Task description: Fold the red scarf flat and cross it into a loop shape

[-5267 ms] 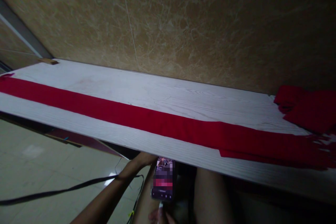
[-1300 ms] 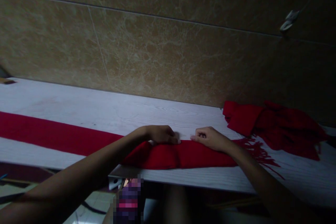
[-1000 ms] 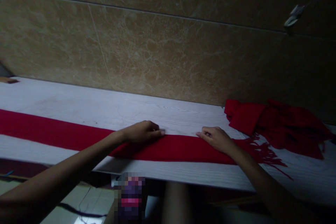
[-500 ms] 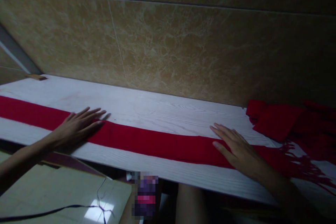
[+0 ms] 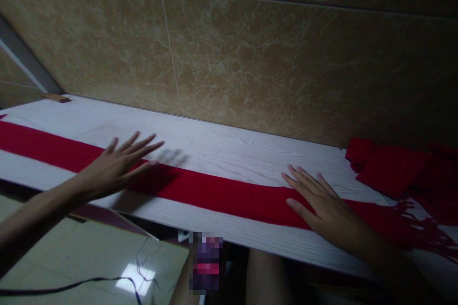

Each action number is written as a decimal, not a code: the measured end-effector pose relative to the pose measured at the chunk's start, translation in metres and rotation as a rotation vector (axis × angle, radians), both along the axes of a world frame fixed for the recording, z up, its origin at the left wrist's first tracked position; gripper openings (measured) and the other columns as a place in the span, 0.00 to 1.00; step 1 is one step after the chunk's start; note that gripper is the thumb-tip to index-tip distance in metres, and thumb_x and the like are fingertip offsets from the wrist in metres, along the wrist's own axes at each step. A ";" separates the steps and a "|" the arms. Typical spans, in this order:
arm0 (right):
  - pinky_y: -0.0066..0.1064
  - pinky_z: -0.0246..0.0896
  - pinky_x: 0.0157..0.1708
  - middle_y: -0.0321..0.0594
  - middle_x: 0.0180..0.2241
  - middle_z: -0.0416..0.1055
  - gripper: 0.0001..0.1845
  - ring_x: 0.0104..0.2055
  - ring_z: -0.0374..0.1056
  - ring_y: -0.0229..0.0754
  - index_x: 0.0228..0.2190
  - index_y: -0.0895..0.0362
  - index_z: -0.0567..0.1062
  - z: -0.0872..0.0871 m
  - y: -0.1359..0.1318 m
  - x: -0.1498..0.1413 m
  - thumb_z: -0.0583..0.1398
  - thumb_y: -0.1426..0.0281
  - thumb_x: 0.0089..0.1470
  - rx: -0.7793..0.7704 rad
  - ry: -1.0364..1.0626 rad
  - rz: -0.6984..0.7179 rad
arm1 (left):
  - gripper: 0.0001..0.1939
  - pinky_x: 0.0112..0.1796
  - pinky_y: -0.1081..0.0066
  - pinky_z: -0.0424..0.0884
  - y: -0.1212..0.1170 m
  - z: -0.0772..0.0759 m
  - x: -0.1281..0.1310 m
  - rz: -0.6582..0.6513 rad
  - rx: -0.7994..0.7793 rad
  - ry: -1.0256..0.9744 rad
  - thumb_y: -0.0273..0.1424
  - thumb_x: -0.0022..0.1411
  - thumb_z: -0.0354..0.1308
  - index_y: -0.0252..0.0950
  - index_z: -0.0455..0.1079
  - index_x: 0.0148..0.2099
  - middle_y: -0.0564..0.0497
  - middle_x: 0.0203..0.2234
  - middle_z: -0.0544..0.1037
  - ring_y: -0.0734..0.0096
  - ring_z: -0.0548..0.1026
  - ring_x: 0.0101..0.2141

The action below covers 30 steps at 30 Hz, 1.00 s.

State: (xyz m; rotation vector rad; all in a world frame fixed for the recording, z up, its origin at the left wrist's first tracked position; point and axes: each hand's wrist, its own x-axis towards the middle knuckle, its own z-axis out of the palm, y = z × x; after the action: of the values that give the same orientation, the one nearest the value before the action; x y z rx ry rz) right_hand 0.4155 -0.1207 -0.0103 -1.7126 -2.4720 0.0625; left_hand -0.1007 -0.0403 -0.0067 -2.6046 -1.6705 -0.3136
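Observation:
A long red scarf (image 5: 214, 190) with a fringed right end lies folded into a narrow strip along the white tabletop (image 5: 214, 140). Above its left part hovers my left hand (image 5: 121, 159), fingers spread, casting a shadow on the cloth and the table. My right hand (image 5: 322, 205) is over the scarf near the fringe, fingers apart and stretched out; it appears to rest on the cloth. Neither hand grips anything. The scarf's left end runs out of view.
A crumpled heap of red fringed cloth (image 5: 390, 167) lies at the table's right, against the tiled wall (image 5: 229, 57). At the far left corner sits a small brown wooden piece (image 5: 56, 98). Below the front edge are the tiled floor, a dark cord (image 5: 71, 286) and the person's legs.
My left hand has lifted off the scarf and moved a little right, its fingers spreading. My right hand stays over the fringe end, with its fingers more spread. The view has shifted slightly.

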 end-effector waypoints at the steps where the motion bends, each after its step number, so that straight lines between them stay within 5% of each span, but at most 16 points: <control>1: 0.65 0.36 0.71 0.45 0.72 0.51 0.35 0.75 0.43 0.53 0.68 0.53 0.63 0.005 0.003 -0.014 0.45 0.49 0.69 -0.013 0.001 0.034 | 0.33 0.67 0.31 0.41 -0.001 0.006 0.032 -0.069 -0.041 0.018 0.54 0.72 0.43 0.53 0.52 0.74 0.53 0.74 0.50 0.43 0.42 0.73; 5: 0.58 0.34 0.72 0.45 0.72 0.50 0.34 0.74 0.45 0.48 0.69 0.56 0.60 0.012 0.013 -0.060 0.47 0.53 0.70 -0.122 -0.049 0.103 | 0.33 0.70 0.39 0.37 -0.009 0.012 0.139 -0.380 -0.224 -0.016 0.54 0.75 0.38 0.51 0.48 0.76 0.52 0.74 0.50 0.53 0.41 0.74; 8: 0.58 0.36 0.72 0.47 0.72 0.50 0.35 0.74 0.46 0.50 0.69 0.57 0.59 0.008 0.016 -0.070 0.50 0.53 0.69 -0.165 -0.090 0.114 | 0.36 0.70 0.40 0.37 -0.017 0.003 0.168 -0.418 -0.314 -0.022 0.56 0.74 0.38 0.48 0.46 0.76 0.50 0.74 0.47 0.51 0.39 0.74; 17: 0.61 0.40 0.71 0.47 0.72 0.47 0.37 0.75 0.42 0.54 0.70 0.55 0.57 -0.018 0.012 -0.060 0.48 0.49 0.69 -0.092 -0.084 0.157 | 0.38 0.70 0.41 0.30 -0.028 -0.010 0.158 -0.409 -0.346 0.013 0.58 0.73 0.38 0.50 0.39 0.77 0.52 0.75 0.40 0.53 0.35 0.74; 24: 0.64 0.40 0.70 0.43 0.73 0.49 0.36 0.75 0.42 0.53 0.71 0.49 0.54 -0.007 0.008 -0.041 0.47 0.48 0.69 -0.018 0.025 0.153 | 0.37 0.69 0.39 0.30 -0.026 -0.006 0.150 -0.401 -0.319 -0.004 0.57 0.73 0.40 0.55 0.37 0.77 0.52 0.75 0.39 0.50 0.34 0.74; 30: 0.67 0.44 0.68 0.42 0.71 0.54 0.34 0.74 0.46 0.57 0.70 0.46 0.58 -0.025 -0.009 0.016 0.46 0.49 0.68 0.085 -0.001 0.006 | 0.34 0.66 0.28 0.37 -0.012 -0.002 0.091 -0.082 -0.254 0.030 0.55 0.74 0.38 0.53 0.44 0.76 0.50 0.75 0.43 0.39 0.37 0.73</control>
State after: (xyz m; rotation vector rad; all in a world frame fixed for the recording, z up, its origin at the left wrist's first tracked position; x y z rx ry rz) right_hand 0.4317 -0.1294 -0.0351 -1.6715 -2.4433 -0.0417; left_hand -0.0097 -0.0526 -0.0091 -2.8456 -1.6988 -0.0666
